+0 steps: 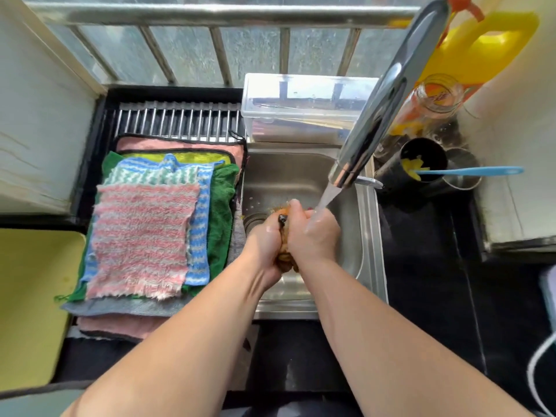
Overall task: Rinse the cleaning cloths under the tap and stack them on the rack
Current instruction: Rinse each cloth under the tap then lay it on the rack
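Head view, entries as follows.

- **Orange-brown cloth**: you are holding it bunched up over the sink, close to the drain. Only slivers are showing between your hands.
- **Left hand**: its fingers are curling round the left side of the bundle and gripping it.
- **Right hand**: it is wrapping the right side, also gripping, and the water stream is running over its knuckles.
- **Tap**: it is reaching in from the far right and is running.
- **Handling, as a judgement**:
  - The cloth is looking soaked, so it is probably feeling soft, limp and heavier than when dry.
  - It is likely slippery where the water is sheeting over it.
  - It is not fragile, so firm squeezing is suiting it.
  - The thick middle is offering the best hold for wringing, and two corners the best hold for spreading it flat.
- **Rack**: it is lying left of the sink, with bare bars showing at its far end.
- **Stack of cloths**: it is covering the near part of the rack, with a pink-striped one lying on top.
- **Clear box**: it is sitting on the far side of the sink.
- **Blue-handled brush**: it is resting in a black cup to the right of the tap.
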